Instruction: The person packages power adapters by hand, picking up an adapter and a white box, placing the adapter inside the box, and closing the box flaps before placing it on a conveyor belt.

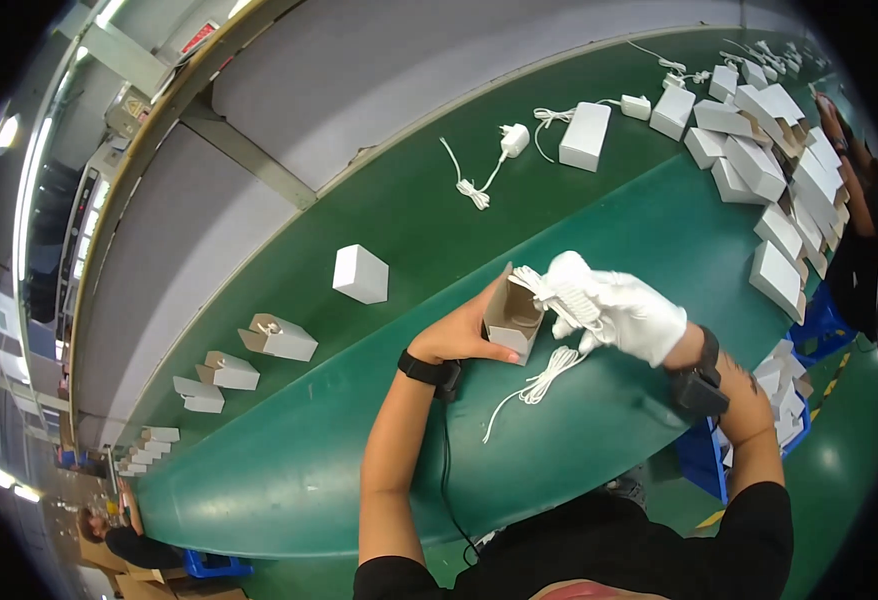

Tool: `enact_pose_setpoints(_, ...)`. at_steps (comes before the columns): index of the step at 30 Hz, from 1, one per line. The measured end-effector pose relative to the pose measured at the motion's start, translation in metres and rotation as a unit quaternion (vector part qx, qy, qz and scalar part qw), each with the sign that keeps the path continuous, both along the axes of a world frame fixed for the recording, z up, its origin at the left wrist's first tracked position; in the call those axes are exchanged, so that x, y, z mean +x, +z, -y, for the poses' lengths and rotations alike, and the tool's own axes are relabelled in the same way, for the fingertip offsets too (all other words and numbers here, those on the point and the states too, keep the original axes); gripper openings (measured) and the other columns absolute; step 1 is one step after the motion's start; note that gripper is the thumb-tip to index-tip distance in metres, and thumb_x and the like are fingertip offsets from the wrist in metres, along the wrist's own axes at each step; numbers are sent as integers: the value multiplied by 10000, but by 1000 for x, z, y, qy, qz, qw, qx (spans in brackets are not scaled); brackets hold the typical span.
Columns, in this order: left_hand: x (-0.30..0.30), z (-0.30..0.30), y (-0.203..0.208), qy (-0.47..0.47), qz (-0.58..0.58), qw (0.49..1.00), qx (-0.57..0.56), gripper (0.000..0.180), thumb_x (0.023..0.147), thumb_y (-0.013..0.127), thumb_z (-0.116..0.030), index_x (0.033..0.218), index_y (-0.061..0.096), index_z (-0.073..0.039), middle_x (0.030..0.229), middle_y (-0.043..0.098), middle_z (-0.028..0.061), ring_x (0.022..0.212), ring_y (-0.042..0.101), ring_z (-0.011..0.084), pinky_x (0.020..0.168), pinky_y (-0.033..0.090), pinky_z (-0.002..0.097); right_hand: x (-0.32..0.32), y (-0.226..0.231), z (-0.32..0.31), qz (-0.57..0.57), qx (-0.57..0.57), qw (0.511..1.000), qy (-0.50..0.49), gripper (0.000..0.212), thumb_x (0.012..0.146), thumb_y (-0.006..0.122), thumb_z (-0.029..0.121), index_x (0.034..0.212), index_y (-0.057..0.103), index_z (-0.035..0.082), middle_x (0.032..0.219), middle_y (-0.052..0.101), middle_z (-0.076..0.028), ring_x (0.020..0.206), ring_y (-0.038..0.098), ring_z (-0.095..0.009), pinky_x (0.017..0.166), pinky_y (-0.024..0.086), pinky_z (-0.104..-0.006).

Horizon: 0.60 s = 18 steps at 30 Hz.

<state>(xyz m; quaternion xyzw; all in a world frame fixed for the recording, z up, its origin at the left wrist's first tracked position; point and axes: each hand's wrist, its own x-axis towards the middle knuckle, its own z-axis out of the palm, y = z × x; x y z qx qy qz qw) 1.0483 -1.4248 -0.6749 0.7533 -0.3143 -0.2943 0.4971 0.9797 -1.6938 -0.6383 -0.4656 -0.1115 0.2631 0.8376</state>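
Observation:
My left hand (456, 334) is wrapped round an open white cardboard box (508, 340), its brown inside facing up. My right hand (627, 308), in a white glove, is closed on a white charger cable just above the box's mouth. Bundled loops of that white cable (525, 281) reach over the box's rim. Beneath the glove, another tied white cable bundle (551, 377) lies on the green table, its loose end trailing toward me. Whether both bundles are one cable, and whether a plug is inside the glove, I cannot tell.
On the green bench (289, 500) behind my hands stand a closed white box (361, 274) and an open box (279, 338). A charger (479, 172) lies farther back. White boxes (754, 165) pile at right, above a blue bin (701, 458). Another person (119, 535) sits far left.

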Motion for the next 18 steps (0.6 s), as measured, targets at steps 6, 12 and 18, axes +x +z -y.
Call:
enact_pose_setpoints(6,-12,32,15,-34,3,995,-91,986,604,866,-183,1400,305,-32,1358,431,103,1273,401,236,1071,303,346,34,24,14,332,-349,875,49,561,767,681,425,1121,619,-5,1029,661,-134,915,652,-256,702,542,-339)
enact_pose_setpoints(12,-24,68,15,-29,192,981,-6,927,568,863,-170,1334,359,-33,1264,498,145,1211,469,276,1019,364,365,15,106,-23,319,-723,581,197,422,731,692,425,897,683,36,820,668,-186,772,661,-326,682,522,-379)
enact_pose_setpoints(18,-14,68,4,23,96,994,-57,926,544,864,-170,1314,365,-42,1214,525,177,1144,511,337,973,406,384,26,85,-11,398,-653,632,127,332,747,676,383,841,688,65,779,663,-158,711,653,-333,645,516,-395)
